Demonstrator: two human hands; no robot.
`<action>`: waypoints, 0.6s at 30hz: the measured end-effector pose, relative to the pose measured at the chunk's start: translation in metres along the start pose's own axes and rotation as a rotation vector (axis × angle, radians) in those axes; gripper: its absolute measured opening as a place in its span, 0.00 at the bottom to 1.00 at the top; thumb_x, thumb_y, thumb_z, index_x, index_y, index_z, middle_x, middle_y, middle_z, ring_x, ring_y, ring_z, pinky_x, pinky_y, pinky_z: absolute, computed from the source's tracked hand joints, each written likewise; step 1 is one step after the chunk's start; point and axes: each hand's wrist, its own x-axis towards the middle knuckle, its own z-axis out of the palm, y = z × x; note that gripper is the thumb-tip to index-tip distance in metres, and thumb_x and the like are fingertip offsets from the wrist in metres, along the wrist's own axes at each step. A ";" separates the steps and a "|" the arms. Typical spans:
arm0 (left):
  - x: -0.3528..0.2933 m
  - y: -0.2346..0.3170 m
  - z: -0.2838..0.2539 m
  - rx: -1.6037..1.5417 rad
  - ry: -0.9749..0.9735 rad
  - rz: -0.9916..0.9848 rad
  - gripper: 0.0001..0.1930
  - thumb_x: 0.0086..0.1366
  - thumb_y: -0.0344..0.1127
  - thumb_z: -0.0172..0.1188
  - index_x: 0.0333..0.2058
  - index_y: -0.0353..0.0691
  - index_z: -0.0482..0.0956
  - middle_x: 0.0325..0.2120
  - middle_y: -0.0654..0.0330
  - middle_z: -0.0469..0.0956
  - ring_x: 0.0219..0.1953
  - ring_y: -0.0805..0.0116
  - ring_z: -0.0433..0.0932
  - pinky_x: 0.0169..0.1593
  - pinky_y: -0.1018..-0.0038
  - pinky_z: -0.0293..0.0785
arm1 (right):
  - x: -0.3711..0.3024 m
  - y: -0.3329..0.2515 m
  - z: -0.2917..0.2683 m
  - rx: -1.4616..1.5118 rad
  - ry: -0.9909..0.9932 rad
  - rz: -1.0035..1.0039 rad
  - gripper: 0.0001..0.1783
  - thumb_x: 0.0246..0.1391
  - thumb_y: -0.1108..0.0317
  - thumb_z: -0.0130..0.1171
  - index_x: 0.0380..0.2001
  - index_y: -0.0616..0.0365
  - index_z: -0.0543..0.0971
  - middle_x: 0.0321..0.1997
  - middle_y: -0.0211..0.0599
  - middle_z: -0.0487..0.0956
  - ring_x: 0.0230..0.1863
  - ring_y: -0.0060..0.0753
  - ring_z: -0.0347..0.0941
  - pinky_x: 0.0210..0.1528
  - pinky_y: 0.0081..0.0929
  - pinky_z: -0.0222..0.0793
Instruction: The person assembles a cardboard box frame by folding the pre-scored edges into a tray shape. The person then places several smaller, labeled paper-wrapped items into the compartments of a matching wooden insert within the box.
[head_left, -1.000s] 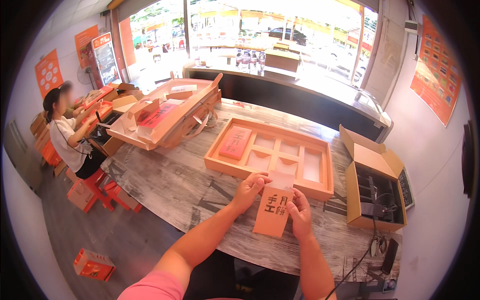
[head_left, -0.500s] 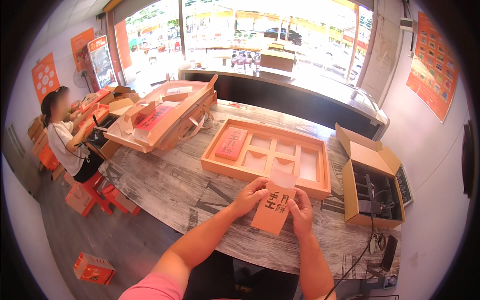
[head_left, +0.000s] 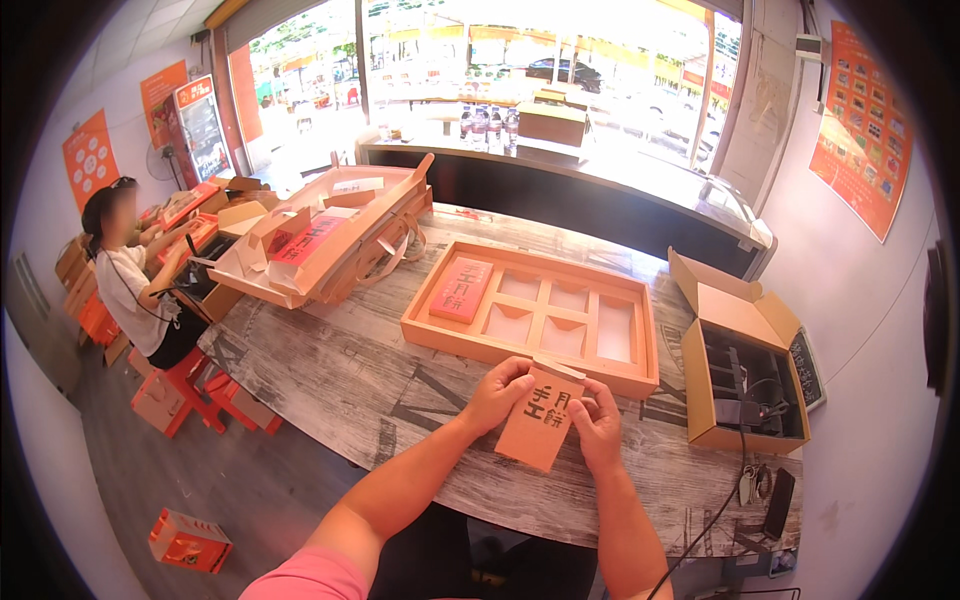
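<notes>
A long desk (head_left: 330,370) with a grey, worn wood pattern fills the middle of the view. At its far left end stands a big stack of opened flat cartons (head_left: 330,235), tilted and leaning on each other. In the centre of the desk lies a wide orange tray (head_left: 530,355) with several compartments; the far left compartment holds a red packet (head_left: 461,289), and the other compartments show only their pale bottom. At the right end of the desk stands an open cardboard box (head_left: 745,375) with its flaps up and dark things inside, which I cannot tell exactly. Just beside its right side is a dark calculator-like device (head_left: 806,367).

A person (head_left: 135,285) in a white shirt sits at the left on a red stool (head_left: 185,385). A small orange box (head_left: 188,541) lies on the floor below.

Near the front edge of the desk, both hands hold a small orange envelope-like box (head_left: 538,432) with dark characters, tilted and lifted above the desk, just in front of the tray. The left hand (head_left: 497,392) grips its upper left edge with closed fingers. The right hand (head_left: 597,428) grips the right edge, fingers curled around it.

Near the right front corner lie some keys (head_left: 747,484) and a dark phone (head_left: 779,502).
</notes>
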 end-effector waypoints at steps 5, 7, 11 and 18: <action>0.001 -0.002 -0.002 0.027 0.006 0.098 0.11 0.76 0.30 0.57 0.54 0.36 0.74 0.48 0.61 0.80 0.50 0.76 0.78 0.55 0.75 0.77 | 0.000 -0.002 0.005 -0.018 0.021 -0.064 0.20 0.67 0.73 0.63 0.59 0.58 0.71 0.46 0.39 0.84 0.47 0.26 0.81 0.46 0.24 0.79; 0.001 -0.004 -0.003 -0.004 0.012 0.122 0.12 0.76 0.28 0.57 0.55 0.37 0.74 0.50 0.61 0.79 0.52 0.75 0.77 0.56 0.75 0.77 | 0.000 0.001 0.004 -0.033 0.016 -0.069 0.19 0.67 0.74 0.63 0.58 0.58 0.71 0.49 0.40 0.83 0.49 0.27 0.81 0.47 0.24 0.80; 0.001 -0.003 0.003 -0.017 0.029 0.175 0.13 0.75 0.26 0.58 0.56 0.38 0.74 0.52 0.60 0.78 0.55 0.74 0.77 0.57 0.75 0.77 | 0.003 0.007 0.001 -0.122 0.056 -0.179 0.19 0.66 0.74 0.63 0.57 0.57 0.71 0.55 0.40 0.80 0.58 0.30 0.77 0.49 0.25 0.81; 0.004 -0.011 -0.002 0.241 0.009 0.260 0.14 0.75 0.27 0.58 0.57 0.38 0.76 0.53 0.62 0.77 0.55 0.74 0.76 0.57 0.75 0.76 | 0.001 0.009 0.004 -0.082 0.076 -0.152 0.20 0.67 0.75 0.62 0.58 0.57 0.70 0.60 0.38 0.76 0.62 0.30 0.74 0.51 0.22 0.80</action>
